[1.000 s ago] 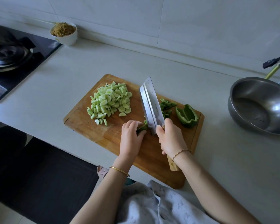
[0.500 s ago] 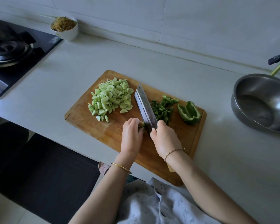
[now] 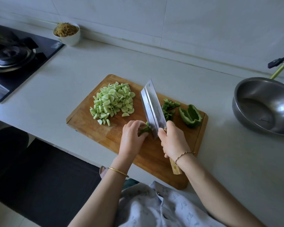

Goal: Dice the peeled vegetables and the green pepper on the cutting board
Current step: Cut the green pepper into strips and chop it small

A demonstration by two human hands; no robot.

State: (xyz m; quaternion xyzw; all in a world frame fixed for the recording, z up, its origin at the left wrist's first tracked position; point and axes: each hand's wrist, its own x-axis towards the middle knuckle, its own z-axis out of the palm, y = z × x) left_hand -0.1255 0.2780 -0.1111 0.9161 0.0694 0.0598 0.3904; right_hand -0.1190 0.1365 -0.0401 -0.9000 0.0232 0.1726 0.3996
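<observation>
A wooden cutting board (image 3: 92, 126) lies on the counter. A heap of pale green diced vegetable (image 3: 112, 102) sits on its far left part. My right hand (image 3: 173, 140) grips the wooden handle of a cleaver (image 3: 152, 107), whose blade is raised and tilted over the board. My left hand (image 3: 132, 137) holds down a small bundle of green pepper strips (image 3: 145, 128) with curled fingers, right beside the blade. Diced green pepper (image 3: 168, 108) lies to the right of the blade. An uncut green pepper piece (image 3: 191, 116) rests near the board's right edge.
A steel bowl (image 3: 266, 105) stands on the counter at the right, with a utensil handle (image 3: 280, 66) behind it. A white bowl of shredded food (image 3: 66, 34) sits by the wall at the far left, next to a black gas stove (image 3: 15, 54).
The cleaver went down into the pepper strips and is now lifted again. My left hand stays on the strips, and the view has shifted slightly.
</observation>
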